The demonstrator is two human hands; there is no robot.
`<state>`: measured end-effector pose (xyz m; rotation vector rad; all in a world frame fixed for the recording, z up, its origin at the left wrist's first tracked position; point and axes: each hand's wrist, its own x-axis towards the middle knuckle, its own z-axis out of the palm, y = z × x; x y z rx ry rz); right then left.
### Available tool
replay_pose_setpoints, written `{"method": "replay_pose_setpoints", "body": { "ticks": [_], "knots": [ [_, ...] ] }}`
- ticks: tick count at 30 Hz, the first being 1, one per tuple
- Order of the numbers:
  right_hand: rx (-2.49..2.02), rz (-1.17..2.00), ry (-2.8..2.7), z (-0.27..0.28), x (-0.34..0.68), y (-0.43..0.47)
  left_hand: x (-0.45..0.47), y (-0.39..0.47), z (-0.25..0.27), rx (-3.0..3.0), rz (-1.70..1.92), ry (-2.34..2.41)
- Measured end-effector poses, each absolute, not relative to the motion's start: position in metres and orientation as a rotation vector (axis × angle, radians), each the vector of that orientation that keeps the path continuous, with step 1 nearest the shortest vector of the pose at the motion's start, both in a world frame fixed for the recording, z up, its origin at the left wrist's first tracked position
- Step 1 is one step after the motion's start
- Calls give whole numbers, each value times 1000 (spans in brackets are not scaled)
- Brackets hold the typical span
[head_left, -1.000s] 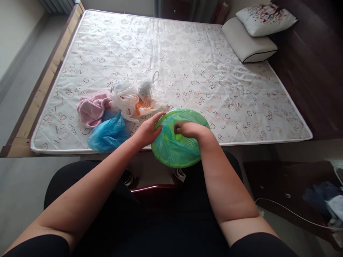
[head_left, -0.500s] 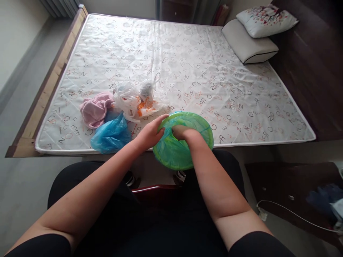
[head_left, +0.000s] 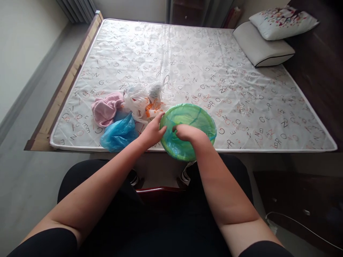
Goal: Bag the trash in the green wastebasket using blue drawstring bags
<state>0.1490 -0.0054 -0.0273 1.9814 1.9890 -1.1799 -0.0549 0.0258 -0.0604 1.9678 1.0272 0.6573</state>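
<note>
A round green bin (head_left: 211, 144) stands tilted at the bed's front edge, with a thin blue-green plastic bag (head_left: 174, 144) lining its inside. My left hand (head_left: 155, 132) grips the left side of the rim, thumb on the inner side and fingers around the outside. Inside the opening is my right hand (head_left: 184, 132), its fingers curled down against the bag film. Whether they pinch the film is hidden. Left of the bin lie a crumpled blue plastic bag (head_left: 119, 134), a pink cloth (head_left: 106, 109) and white plastic bags with orange print (head_left: 136, 98).
The letter-printed mattress (head_left: 193, 64) lies on a wooden bed frame (head_left: 72, 76) before me. Two pillows, one with a tree print (head_left: 284, 23) on top of a plain one (head_left: 264, 46), are at the far right. A white cable (head_left: 297, 225) runs low on the right.
The view has shifted, moving the bed and its items rightward in the picture. The bin's opening has tipped slightly, and my right hand's fingers show more above the bag.
</note>
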Motion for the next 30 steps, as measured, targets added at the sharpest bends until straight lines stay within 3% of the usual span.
{"method": "replay_pose_setpoints", "body": {
  "ticks": [11,15,20,22,26,30],
  "knots": [
    [2426,-860,2380,11,195,-14,-110,78,-34,2106,534,1306],
    [2581,-680,2438,10,205,-18,-156,102,-31,2186,161,1473],
    [2875,-386,2274,8,217,-18,-170,110,-64,2148,-240,1446],
    [3036,-340,2073,4,223,-16,-158,104,-78,2167,-213,1371],
    [3070,-608,1707,-8,230,-13,-125,86,-96,2250,18,1461],
    [3017,-648,1743,-16,226,-12,-101,78,-98,2303,153,1509]
  ]
}}
